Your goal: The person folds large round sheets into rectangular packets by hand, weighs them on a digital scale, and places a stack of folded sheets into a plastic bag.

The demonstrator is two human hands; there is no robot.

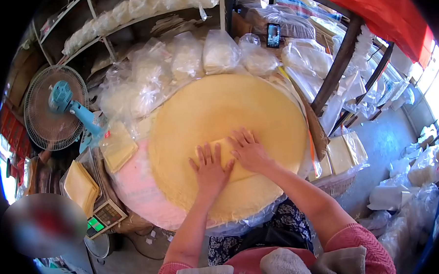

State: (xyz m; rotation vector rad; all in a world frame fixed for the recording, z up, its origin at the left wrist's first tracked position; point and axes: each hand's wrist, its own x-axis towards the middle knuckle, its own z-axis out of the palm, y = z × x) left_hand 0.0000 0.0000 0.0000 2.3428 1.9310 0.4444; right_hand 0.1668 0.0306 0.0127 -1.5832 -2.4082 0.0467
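A round stack of thin yellow sheets is lying on a pink surface. Near its front edge, a folded yellow sheet is resting on top, beneath the hands. The left hand is lying palm down with its fingers spread, pressing flat and gripping nothing. The right hand is likewise lying open and flat on the folded sheet, just beside the left, its fingers slightly spread and closed on nothing. Clear plastic bags are standing in a row behind the stack, and a phone is standing upright beyond them. To the left, a fan is standing near a bagged packet; nearer the person, a digital scale is showing a green display. To the right, yellow packets are lying beside the stack.
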